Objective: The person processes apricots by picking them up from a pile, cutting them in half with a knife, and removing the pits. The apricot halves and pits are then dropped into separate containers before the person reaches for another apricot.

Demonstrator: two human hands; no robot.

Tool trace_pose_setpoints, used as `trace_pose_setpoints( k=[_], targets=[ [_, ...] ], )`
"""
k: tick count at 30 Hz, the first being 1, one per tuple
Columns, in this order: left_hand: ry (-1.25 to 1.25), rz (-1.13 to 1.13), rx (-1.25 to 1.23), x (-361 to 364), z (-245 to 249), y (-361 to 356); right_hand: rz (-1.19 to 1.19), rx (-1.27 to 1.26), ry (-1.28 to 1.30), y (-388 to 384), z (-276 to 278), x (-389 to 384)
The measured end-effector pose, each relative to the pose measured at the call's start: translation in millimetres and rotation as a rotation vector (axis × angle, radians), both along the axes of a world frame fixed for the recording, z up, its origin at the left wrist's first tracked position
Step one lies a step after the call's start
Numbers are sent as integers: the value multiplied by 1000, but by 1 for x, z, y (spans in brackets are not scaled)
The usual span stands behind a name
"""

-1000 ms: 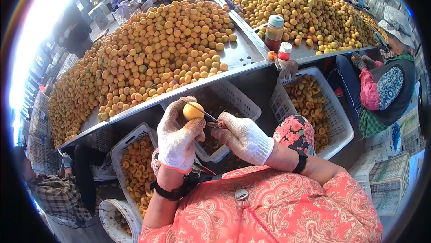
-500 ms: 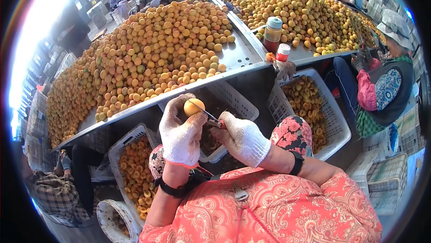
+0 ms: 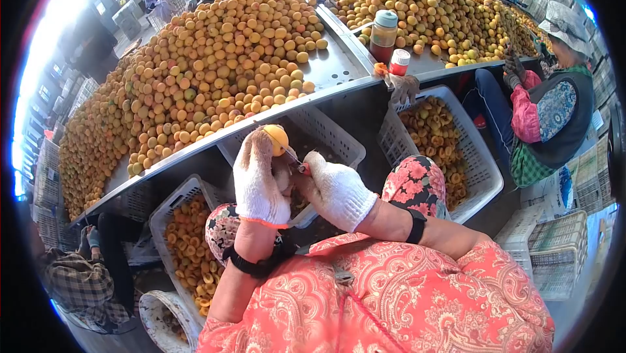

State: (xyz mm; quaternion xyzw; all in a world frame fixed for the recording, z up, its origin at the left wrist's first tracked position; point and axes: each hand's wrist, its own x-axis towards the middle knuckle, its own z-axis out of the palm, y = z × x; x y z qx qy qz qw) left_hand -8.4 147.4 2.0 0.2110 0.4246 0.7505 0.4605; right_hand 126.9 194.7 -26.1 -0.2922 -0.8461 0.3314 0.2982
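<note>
Evidently for steadiness, the left hand (image 3: 262,180) was closed around a yellow fruit (image 3: 278,139), leaving one side bare toward the small knife (image 3: 302,168) clamped in the right hand (image 3: 336,190). Both were before the counter (image 3: 342,62), its fruit pile (image 3: 208,69) presumably heaped for easy reach.

Through the head camera I see a round, yellow-orange apricot (image 3: 276,138), looking whole from this side, held upright among the fingers of the left hand (image 3: 259,180). I also make out a small knife (image 3: 293,155), its metal blade thin, with red at the handle, gripped in the right hand (image 3: 336,190). The blade slants up-left to the apricot's lower right edge; whether it cuts in, I cannot tell.
</note>
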Motion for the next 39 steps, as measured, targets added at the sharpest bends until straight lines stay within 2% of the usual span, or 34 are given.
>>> trace_pose_setpoints(
  k=[3, 5, 9, 11, 12, 15, 17, 18, 20, 24, 26, 28, 31, 32, 34, 36, 39],
  targets=[
    [87, -85, -20, 1, 2, 2, -25, -44, 43, 2, -1, 4],
    [236, 37, 47, 12, 2, 7, -31, -59, 90, 3, -2, 6],
    [239, 6, 110, 5, -11, 10, -30, -65, 1, 5, -4, 4],
    [48, -53, 88, 5, -19, 14, -53, -64, -44, 6, -8, 2],
    [-124, -93, 46, 8, -22, 14, -58, -68, -47, 8, -11, 0],
    [-218, 5, -7, 12, -31, 22, -76, -72, -54, 10, -11, -1],
    [-13, -48, 16, 10, -25, 19, -82, -79, -62, 11, -10, 0],
    [-14, -49, 13, 5, -25, 18, -77, -65, -11, 10, -11, 1],
    [382, -61, 15, -5, -25, 17, -70, -49, 41, 11, -10, 2],
    [219, -65, -11, -6, -32, 19, -60, -61, -30, 8, -2, 0],
    [-167, -9, -12, 7, -29, 21, -86, -93, -107, 4, -4, -1],
    [-193, 43, -26, 17, -21, 26, -78, -65, 17, 8, -8, -2],
    [292, -88, -4, -18, -45, 26, -80, -47, 56, 8, -6, 1],
    [292, -90, -4, -14, -41, 27, -82, -48, 56, 8, -9, 0],
    [205, -16, 25, -5, -31, 28, -75, -91, 23, 9, -17, -4],
    [175, -57, 44, -8, -36, 28, -70, -74, -14, 11, -17, -4],
    [-175, -65, -35, 6, -32, 25, -108, -33, -97, 13, -20, -4]
  ],
)
